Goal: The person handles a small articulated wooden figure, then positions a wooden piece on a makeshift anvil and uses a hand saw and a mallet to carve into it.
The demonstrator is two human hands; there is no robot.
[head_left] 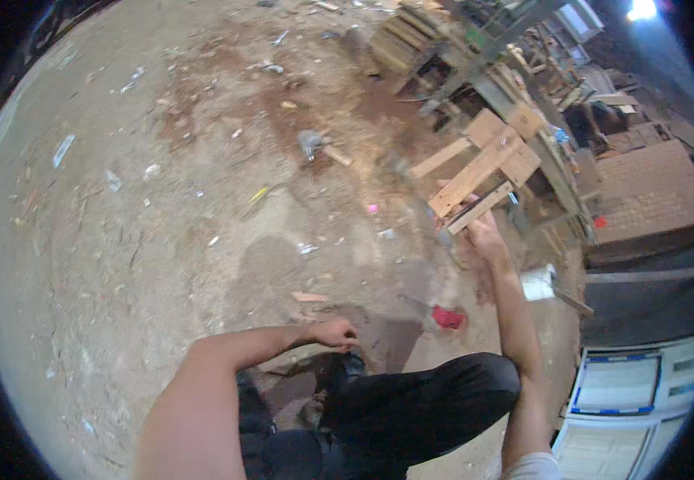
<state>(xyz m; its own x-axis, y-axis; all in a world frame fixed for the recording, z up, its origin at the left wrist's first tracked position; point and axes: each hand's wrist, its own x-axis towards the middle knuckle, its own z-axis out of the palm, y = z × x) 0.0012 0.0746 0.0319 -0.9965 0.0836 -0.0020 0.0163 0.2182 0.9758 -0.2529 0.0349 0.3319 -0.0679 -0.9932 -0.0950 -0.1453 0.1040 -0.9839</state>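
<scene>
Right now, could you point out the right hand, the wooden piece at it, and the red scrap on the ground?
Right hand (484,231): head view, back of the hand.
Wooden piece (477,174): head view, face of its long board.
Red scrap (448,318): head view, middle of its top.

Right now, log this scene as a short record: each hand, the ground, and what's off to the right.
Right hand: appears to grip the near end of flat, light-brown wooden boards
Left hand: curled, nothing visible in it
Ground: grey-brown, strewn with small scraps
Left of right forearm: crumpled red cloth-like scrap, on the ground
Right of right forearm: white container
Lower right: white rectangular panel with blue edging
</scene>
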